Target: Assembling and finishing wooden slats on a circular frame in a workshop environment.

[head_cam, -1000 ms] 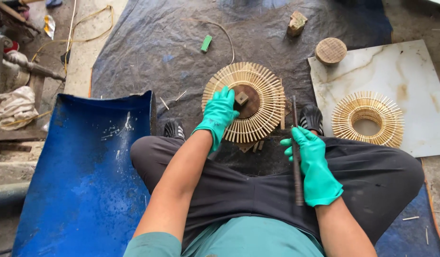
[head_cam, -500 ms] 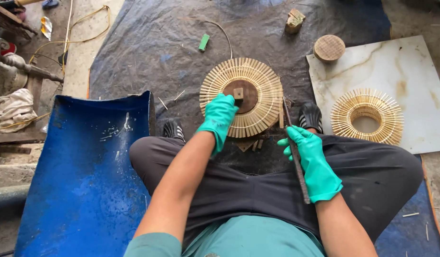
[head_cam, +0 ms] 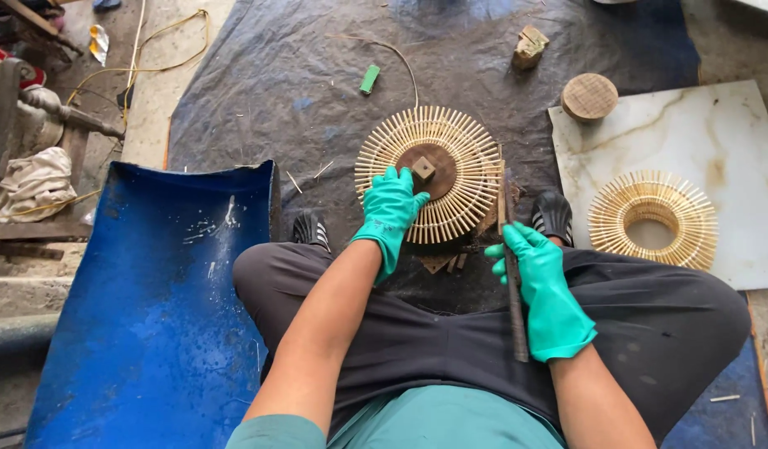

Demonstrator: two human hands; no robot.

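I sit cross-legged on a dark tarp (head_cam: 301, 91). In front of me lies a round ring of thin bamboo sticks (head_cam: 463, 145) with a brown wooden disc and a small wooden block (head_cam: 423, 170) at its centre. My left hand (head_cam: 390, 212), in a green glove, rests flat on the ring's near left part beside the block. My gloved right hand (head_cam: 543, 287) is shut on a long dark flat blade (head_cam: 510, 274) whose tip reaches the ring's right edge.
A second bamboo ring (head_cam: 652, 218) lies on a white marble slab (head_cam: 725, 141) at right. A round wooden disc (head_cam: 589, 96), a wood chunk (head_cam: 529, 46) and a green piece (head_cam: 370, 79) lie beyond. A curved blue plastic sheet (head_cam: 143, 308) is at left.
My left hand has slid a little toward the ring's near edge, and my right hand has tilted the blade so its tip sits at the ring's right side.
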